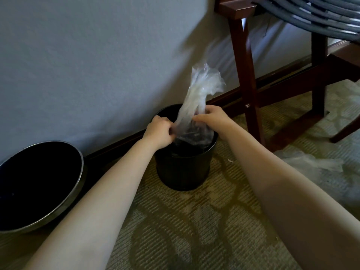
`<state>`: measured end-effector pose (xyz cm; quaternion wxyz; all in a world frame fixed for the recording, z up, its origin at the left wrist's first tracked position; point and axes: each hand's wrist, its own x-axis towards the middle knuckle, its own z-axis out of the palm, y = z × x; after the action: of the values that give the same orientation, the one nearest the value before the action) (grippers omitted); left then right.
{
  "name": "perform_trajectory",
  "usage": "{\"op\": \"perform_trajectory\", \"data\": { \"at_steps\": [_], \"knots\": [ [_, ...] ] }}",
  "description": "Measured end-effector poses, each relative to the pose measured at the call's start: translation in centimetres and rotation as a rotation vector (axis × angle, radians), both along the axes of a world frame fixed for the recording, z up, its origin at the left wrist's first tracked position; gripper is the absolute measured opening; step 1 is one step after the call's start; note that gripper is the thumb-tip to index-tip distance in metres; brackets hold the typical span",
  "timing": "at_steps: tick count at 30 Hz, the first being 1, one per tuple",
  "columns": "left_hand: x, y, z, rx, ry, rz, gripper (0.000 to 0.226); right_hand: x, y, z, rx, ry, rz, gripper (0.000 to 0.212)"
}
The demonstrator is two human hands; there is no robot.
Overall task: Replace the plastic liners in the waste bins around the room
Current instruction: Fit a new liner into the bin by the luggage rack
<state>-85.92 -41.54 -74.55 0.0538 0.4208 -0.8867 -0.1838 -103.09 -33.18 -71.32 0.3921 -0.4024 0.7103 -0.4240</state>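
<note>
A small black waste bin stands on the carpet against the wall. A clear plastic liner rises bunched above its mouth, with its lower part spread inside the bin. My left hand pinches the liner's left edge at the bin's rim. My right hand grips the liner's right side just above the rim. The liner's upper end is blurred.
A larger black bin with a metal rim lies tilted at the left by the baseboard. A dark wooden luggage rack with grey straps stands at the right. A crumpled clear plastic bag lies on the carpet at the right.
</note>
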Motion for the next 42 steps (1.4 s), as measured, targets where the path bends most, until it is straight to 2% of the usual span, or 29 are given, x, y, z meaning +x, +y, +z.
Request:
{"op": "perform_trajectory", "data": {
  "at_steps": [1,2,4,6,9,11,14,16,17,18,19,21,23,25,28,29,31,32,34,36,38,42],
  "knots": [
    [-0.1,-0.2,0.2,0.012,-0.044,0.010,0.044,0.2,-0.1,-0.1,-0.020,0.025,-0.019,0.012],
    [-0.3,-0.3,0.7,0.074,-0.001,0.038,0.059,0.3,-0.1,-0.2,-0.037,0.051,-0.030,0.009],
    [-1.0,-0.3,2.1,0.261,0.269,0.085,0.073,0.4,-0.1,-0.3,-0.058,0.092,0.000,0.016],
    [-1.7,0.1,2.9,0.386,0.443,0.086,0.066,0.8,0.0,-0.1,-0.063,0.121,0.056,0.020],
    [-1.8,0.5,2.8,0.297,0.392,0.077,0.034,0.9,0.3,-0.3,-0.053,0.111,0.074,0.020],
    [-1.2,0.1,2.2,0.193,0.366,0.139,0.017,0.3,0.6,-0.7,-0.067,0.076,-0.039,0.014],
    [0.2,-0.6,1.3,0.116,0.332,0.284,0.016,-0.8,0.8,-0.9,-0.072,0.045,-0.220,0.011],
    [0.4,-0.8,1.0,0.202,0.361,0.305,0.007,-1.1,1.0,-0.6,-0.070,0.008,-0.202,0.023],
    [0.2,-0.7,1.1,0.279,0.428,0.312,0.010,-1.0,1.1,-0.2,-0.085,-0.031,-0.171,0.033],
    [-0.2,-0.6,1.4,0.368,0.526,0.309,0.023,-0.8,1.0,0.3,-0.106,-0.078,-0.140,0.039],
    [-0.6,-0.5,1.7,0.441,0.619,0.305,0.032,-0.6,0.8,0.7,-0.130,-0.120,-0.119,0.040],
    [-1.5,-0.2,2.2,0.506,0.733,0.294,0.030,0.0,0.3,1.2,-0.155,-0.138,-0.153,0.032],
    [-1.5,-0.3,1.9,0.473,0.719,0.335,0.019,0.2,-0.2,1.0,-0.139,-0.018,-0.249,0.027],
    [-0.6,-0.8,1.4,0.371,0.639,0.411,0.019,0.1,0.5,0.6,-0.114,0.135,-0.302,0.013],
    [1.2,-1.9,0.9,0.259,0.586,0.433,0.015,-0.8,2.1,-0.1,-0.070,0.273,-0.302,0.016],
    [1.5,-2.0,1.0,0.254,0.588,0.429,0.014,-1.1,2.3,-0.2,-0.082,0.299,-0.279,0.023],
    [1.5,-1.8,1.2,0.267,0.582,0.401,0.020,-1.0,2.3,0.4,-0.149,0.414,-0.212,0.060],
    [1.3,-1.6,1.3,0.275,0.571,0.376,0.017,-0.9,2.0,0.9,-0.196,0.531,-0.170,0.075],
    [0.7,-1.2,1.5,0.283,0.557,0.320,0.009,-0.5,0.9,2.0,-0.276,0.833,-0.026,0.087],
    [0.1,-0.6,2.0,0.316,0.598,0.276,0.010,0.2,-0.1,3.1,-0.225,1.057,0.180,0.082],
    [-0.2,-0.4,2.5,0.333,0.650,0.252,0.013,0.9,-1.0,3.3,-0.080,1.098,0.327,0.072],
    [0.6,-1.0,2.6,0.310,0.666,0.299,0.009,1.0,-1.4,0.6,0.118,1.082,0.264,0.031]
  ]
}}
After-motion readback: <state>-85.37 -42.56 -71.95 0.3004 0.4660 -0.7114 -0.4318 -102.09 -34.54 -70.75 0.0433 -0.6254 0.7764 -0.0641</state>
